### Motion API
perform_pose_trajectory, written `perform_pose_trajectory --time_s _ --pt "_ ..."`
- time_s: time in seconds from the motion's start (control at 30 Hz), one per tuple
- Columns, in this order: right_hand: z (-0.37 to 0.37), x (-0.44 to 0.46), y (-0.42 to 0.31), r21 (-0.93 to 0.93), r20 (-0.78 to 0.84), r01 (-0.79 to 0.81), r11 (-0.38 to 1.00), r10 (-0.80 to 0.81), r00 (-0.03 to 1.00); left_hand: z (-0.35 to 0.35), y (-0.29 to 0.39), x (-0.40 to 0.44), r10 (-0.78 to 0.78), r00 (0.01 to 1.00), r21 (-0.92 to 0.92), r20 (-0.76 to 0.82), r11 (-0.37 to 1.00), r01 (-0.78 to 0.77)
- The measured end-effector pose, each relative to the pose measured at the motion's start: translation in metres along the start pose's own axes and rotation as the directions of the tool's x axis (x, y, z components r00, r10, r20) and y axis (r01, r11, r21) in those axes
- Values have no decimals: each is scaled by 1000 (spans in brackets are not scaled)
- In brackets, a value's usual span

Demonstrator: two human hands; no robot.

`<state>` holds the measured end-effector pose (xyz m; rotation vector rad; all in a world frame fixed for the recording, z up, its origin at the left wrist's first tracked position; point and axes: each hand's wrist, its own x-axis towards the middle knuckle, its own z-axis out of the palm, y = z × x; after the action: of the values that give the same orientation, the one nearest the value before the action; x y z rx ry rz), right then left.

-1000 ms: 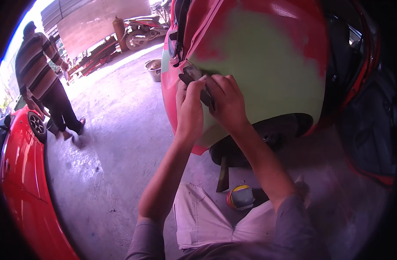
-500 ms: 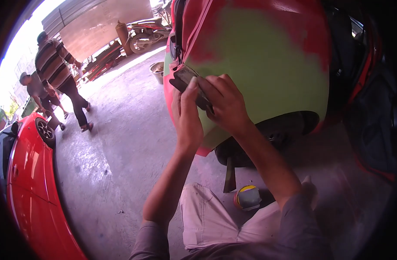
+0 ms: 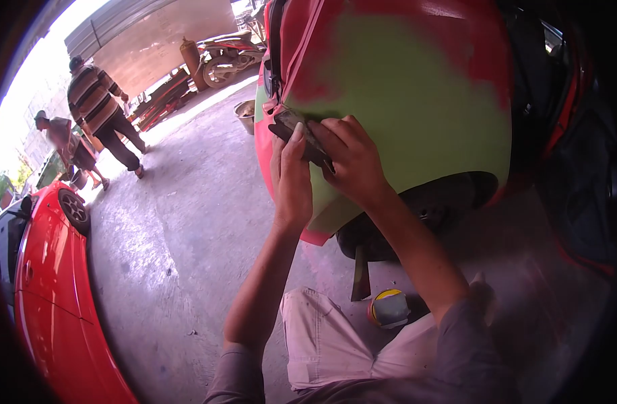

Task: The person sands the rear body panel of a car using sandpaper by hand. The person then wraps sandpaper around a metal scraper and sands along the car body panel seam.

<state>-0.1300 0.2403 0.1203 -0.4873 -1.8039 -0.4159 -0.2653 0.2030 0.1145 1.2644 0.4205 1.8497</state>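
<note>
Between my two hands is a dark, flat piece with a greyish face [image 3: 290,122]; its exact kind is hard to make out. My left hand [image 3: 293,172] grips its lower left side, thumb pointing up. My right hand [image 3: 349,158] has its fingers bent round the right end. Both hands are beside the edge of a car panel [image 3: 416,101], which is pale green in the middle and red around. The piece hides the panel edge behind it. Below the panel is a dark wheel [image 3: 366,246].
A tin with a yellow rim [image 3: 389,308] stands on the floor between my legs. A red car [image 3: 56,289] is at the left. Two people [image 3: 96,101] are beyond it. A bucket [image 3: 245,116], a gas cylinder [image 3: 190,57] and a motorcycle [image 3: 224,59] are farther back.
The person in the striped shirt has walked farther away, and a second person has come into view. The view has shifted slightly. My hands keep their hold, with the piece's angle slightly changed.
</note>
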Motion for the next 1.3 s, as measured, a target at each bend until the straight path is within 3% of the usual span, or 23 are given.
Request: perform_pose_trajectory --time_s 0.07,0.13,0.2,0.3,0.7,0.8,1.1,1.2,1.3 --pt "1 1 2 0 -11 11 1000 -11 1000 -4 -8 0 131 990 238 53 961 -140" --pt "3 0 2 2 -19 14 1000 -14 1000 -3 -8 0 125 991 199 37 971 -130" --pt "5 2 2 7 -29 20 1000 -20 999 4 -1 -1 -28 999 -129 -32 991 23" --pt "11 6 4 4 -46 29 1000 -29 999 6 5 4 35 998 -114 45 993 -29" --pt "14 -2 3 -46 -61 37 998 -40 997 -2 5 6 10 999 46 47 999 -12" --pt "12 -6 5 -39 -75 30 999 -32 997 12 2 0 43 999 56 -2 997 -43" --pt "18 -2 4 -13 -142 45 999 -47 989 2 5 4 52 998 6 45 999 -53" --pt "10 -5 3 -25 -97 39 999 -41 994 7 7 3 74 995 152 63 985 -82" --pt "10 -10 5 7 -64 39 999 -38 997 11 -6 -5 97 994 42 -54 995 -95"
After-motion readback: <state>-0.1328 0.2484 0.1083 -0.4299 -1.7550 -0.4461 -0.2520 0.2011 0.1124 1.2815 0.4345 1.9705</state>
